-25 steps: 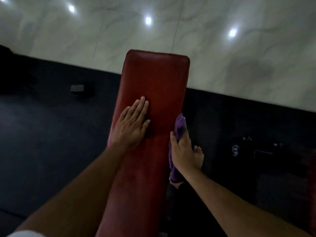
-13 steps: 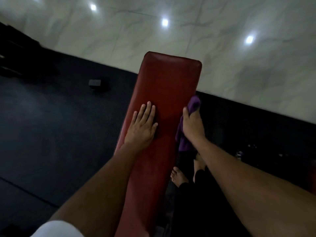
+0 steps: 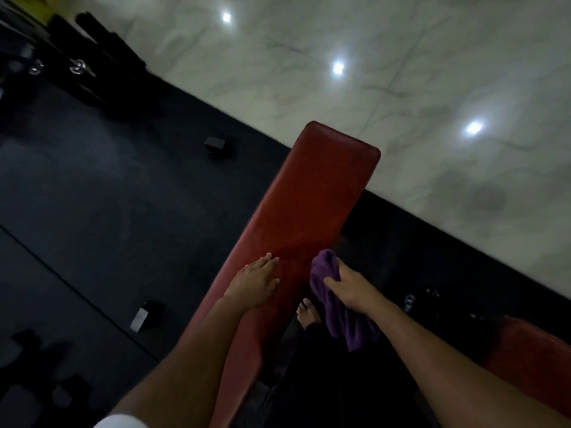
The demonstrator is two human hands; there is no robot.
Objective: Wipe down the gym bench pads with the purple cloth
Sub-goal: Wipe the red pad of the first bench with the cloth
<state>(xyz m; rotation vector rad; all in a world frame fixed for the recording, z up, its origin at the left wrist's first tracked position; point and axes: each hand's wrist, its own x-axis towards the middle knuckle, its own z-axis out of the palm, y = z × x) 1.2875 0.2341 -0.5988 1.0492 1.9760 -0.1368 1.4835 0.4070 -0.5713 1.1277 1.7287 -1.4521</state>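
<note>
A pale, glossy marble-look floor filled the far and right part of the scene, with three bright light spots reflected in it. A dark, matte rubber mat covered the left and near ground, meeting the pale floor along a slanted edge. On the mat stood a long, narrow bench pad of worn red leather, running from the near edge away to a rounded far end. A second red padded cushion showed at the near right. The left hand lay flat on the pad's left side, fingers straight and together, holding nothing. The right hand gripped a crumpled purple cloth at the pad's right edge, its loose end hanging below. Two small black blocks sat on the mat to the left, well apart.
</note>
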